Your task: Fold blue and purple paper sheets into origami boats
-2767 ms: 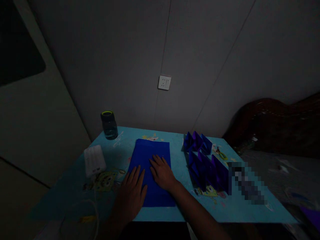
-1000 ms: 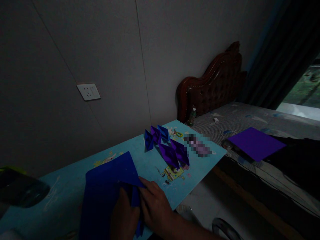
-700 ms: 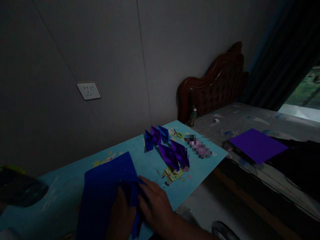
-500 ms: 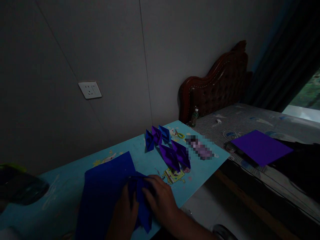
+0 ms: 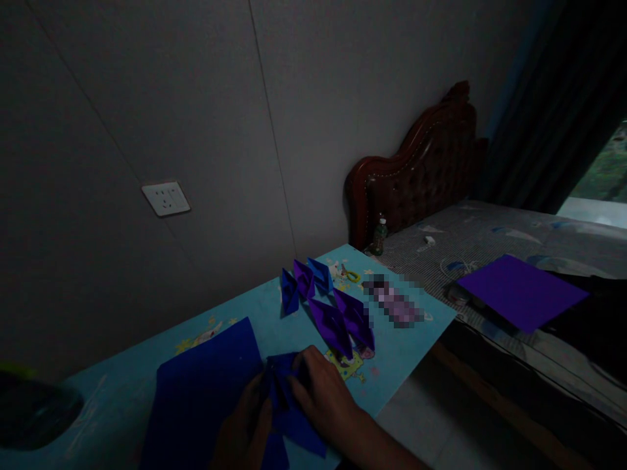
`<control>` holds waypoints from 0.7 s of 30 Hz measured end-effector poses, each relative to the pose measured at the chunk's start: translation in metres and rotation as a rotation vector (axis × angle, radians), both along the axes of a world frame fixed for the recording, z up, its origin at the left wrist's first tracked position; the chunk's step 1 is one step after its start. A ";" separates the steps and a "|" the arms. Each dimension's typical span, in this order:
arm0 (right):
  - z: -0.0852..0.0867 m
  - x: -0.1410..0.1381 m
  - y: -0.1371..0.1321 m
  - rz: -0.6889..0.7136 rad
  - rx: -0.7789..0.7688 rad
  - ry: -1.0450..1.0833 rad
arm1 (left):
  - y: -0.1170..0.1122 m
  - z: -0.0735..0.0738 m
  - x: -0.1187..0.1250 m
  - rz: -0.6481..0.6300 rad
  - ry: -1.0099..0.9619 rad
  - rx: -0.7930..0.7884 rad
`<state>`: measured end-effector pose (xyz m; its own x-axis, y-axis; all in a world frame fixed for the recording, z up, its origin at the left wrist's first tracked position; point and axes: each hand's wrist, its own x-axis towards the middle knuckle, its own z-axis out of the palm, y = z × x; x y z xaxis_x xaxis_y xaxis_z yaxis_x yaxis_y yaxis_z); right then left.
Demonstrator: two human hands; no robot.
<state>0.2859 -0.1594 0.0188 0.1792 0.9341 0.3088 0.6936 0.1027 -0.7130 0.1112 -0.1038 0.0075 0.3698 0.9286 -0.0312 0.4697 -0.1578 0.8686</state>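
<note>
Bottom centre: left hand (image 5: 245, 427) and right hand (image 5: 321, 395) both pinch a folded flap of the blue paper sheet (image 5: 206, 391), fingers curled. Folded paper boats (image 5: 333, 307) sit just above right on the table (image 5: 416, 326).

The dark blue paper sheet (image 5: 200, 391) lay flat on the light blue table (image 5: 401, 339), just short of the row of folded paper boats (image 5: 328, 307). Its corner nearest the boats was lifted and creased over, pinched between both hands.
</note>
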 end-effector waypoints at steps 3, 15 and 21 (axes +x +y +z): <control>0.010 0.002 0.006 0.034 -0.007 0.021 | 0.006 0.016 0.003 0.027 0.009 0.052; 0.043 -0.039 0.072 0.246 -0.031 -0.073 | 0.051 0.047 -0.042 0.165 0.346 0.329; 0.033 -0.072 0.110 0.367 0.135 -0.062 | 0.079 0.038 -0.065 0.330 0.076 0.157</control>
<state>0.2142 -0.0494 0.0518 -0.1818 0.8829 0.4330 0.6345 0.4417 -0.6342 0.0465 -0.0247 0.0460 0.0516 0.9931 0.1053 0.5801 -0.1157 0.8063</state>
